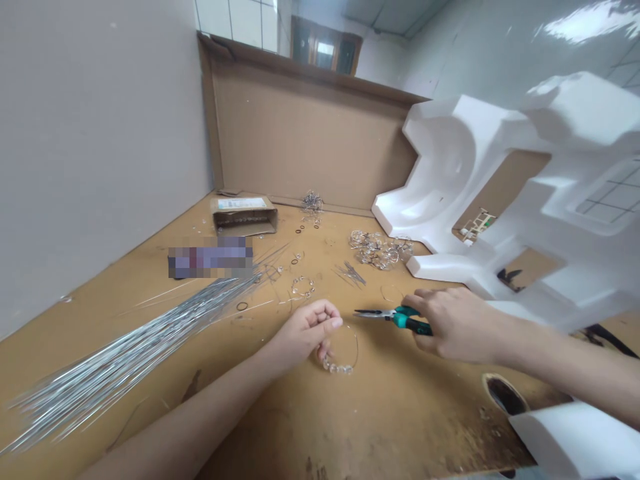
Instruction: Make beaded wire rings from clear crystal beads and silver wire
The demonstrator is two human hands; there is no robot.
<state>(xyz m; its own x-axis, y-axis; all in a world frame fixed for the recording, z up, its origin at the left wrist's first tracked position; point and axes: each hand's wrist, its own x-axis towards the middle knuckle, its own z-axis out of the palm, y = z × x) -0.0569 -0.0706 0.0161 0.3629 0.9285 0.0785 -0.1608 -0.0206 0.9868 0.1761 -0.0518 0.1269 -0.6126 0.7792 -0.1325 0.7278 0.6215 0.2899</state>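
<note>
The left hand [305, 333] grip pinches a beaded wire ring [337, 363] pressed between its fingertips, the beads low by the desk [400, 413]. The right hand [455, 323] grip is pressed around teal-handled needle-nose pliers [407, 319], their tips just beside the ring. Beyond both grips lies a heap of wire rings [377, 250]; left of the left grip, a bundle of straight wires [125, 360].

The pliers [411, 321] have teal and black handles and silver tips. The foam block [500, 200] is glossy white, the cardboard [310, 140] plain brown, and the tabletop [400, 427] tan with dark scuffs. The wire bundle [125, 373] shines silver; the bead ring [336, 364] is clear.
</note>
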